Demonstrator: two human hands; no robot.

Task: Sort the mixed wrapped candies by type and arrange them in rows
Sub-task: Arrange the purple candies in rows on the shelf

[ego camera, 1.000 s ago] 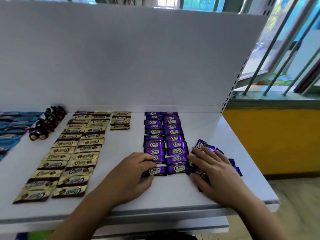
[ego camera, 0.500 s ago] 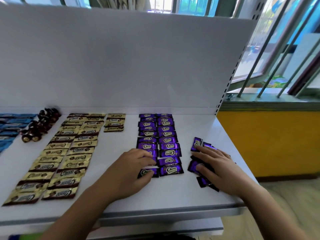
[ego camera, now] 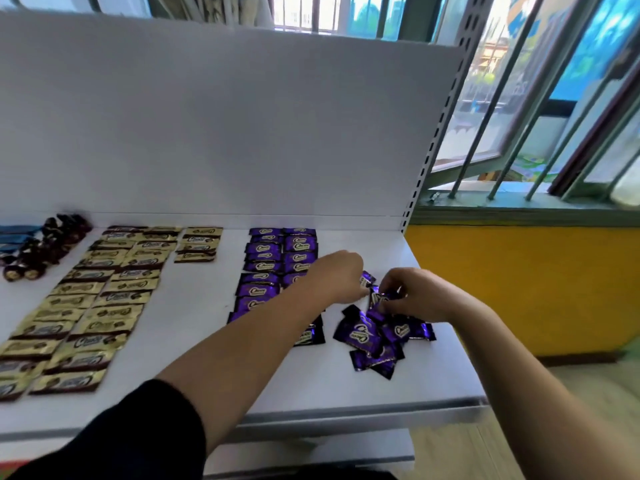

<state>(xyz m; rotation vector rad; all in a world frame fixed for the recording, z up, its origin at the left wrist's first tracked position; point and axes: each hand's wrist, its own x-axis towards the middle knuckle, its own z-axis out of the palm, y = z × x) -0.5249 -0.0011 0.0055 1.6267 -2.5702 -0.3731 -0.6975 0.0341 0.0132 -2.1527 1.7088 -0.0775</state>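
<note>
1. Your left hand [ego camera: 341, 275] reaches across the near end of the purple rows [ego camera: 277, 252], its forearm covering part of them. Its fingers are curled, and they pinch the far wrapper [ego camera: 367, 279], a purple candy that sticks out just past your fingertips.
2. Your right hand [ego camera: 417, 294] is close beside the left, fingers bent inward and closed on the near wrapper [ego camera: 380, 298], another purple candy held just above the heap.
3. The loose purple pile [ego camera: 372, 337] lies unsorted under and in front of both hands, near the right edge of the white shelf [ego camera: 346, 393].
4. The purple rows stand as two columns running back toward the white back panel [ego camera: 225, 133].
5. Left of them, the gold candies [ego camera: 97, 299] lie in long columns, with a short stack of four at the far end.
6. Further left are the dark twisted candies [ego camera: 45, 247], then the blue candies [ego camera: 12, 237] at the frame edge.
</note>
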